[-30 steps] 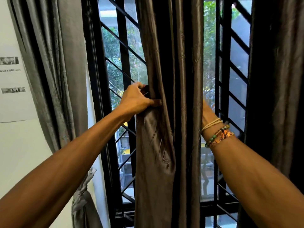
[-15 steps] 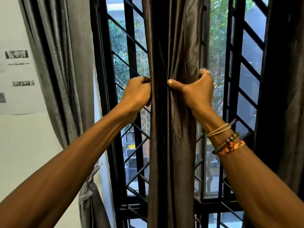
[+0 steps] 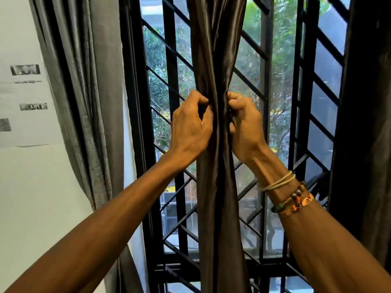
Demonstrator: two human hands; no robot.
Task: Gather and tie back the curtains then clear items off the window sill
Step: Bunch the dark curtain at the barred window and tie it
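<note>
A dark shiny middle curtain (image 3: 218,204) hangs in front of the window, bunched into a narrow column. My left hand (image 3: 190,125) grips its left side with curled fingers. My right hand (image 3: 245,125) grips its right side at the same height, fingers tucked into the folds. Between the two hands the cloth is squeezed to a thin waist. A grey curtain (image 3: 84,92) hangs at the left, and another dark curtain (image 3: 368,123) hangs at the right edge. The window sill is not in sight.
A black window grille (image 3: 169,66) with diagonal bars stands right behind the curtain. A printed paper sheet (image 3: 23,98) is stuck on the white wall at the left. Trees and buildings show outside through the glass.
My right hand came from behind the curtain round to its right side. Both hands have drawn closer together, squeezing the curtain from a wide panel into a narrow bundle.
</note>
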